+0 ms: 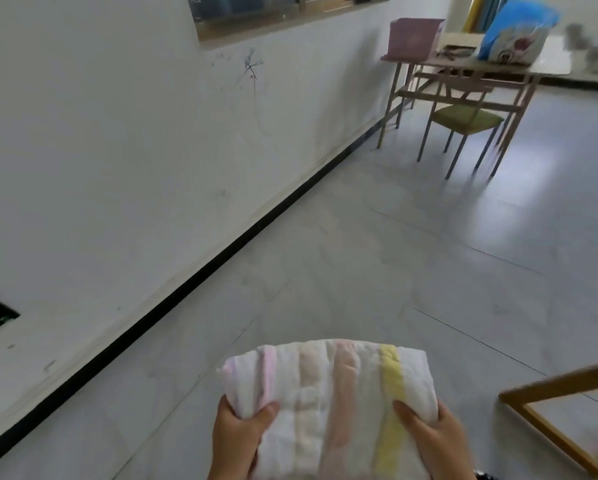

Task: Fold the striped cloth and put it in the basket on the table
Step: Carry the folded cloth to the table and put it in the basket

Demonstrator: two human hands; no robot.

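The striped cloth (328, 400) is folded into a thick white bundle with pink, peach and yellow stripes, held low in front of me above the floor. My left hand (237, 441) grips its left edge, thumb on top. My right hand (432, 438) grips its right edge the same way. The pink basket (413, 38) stands on the far table (550, 65) at the upper right, well away from the cloth.
A white wall with a black baseboard (186, 275) runs along the left. A chair with an olive seat (467, 121) is tucked under the table. A blue patterned bag (515, 32) sits on the table. A wooden frame (560, 410) juts in at the lower right.
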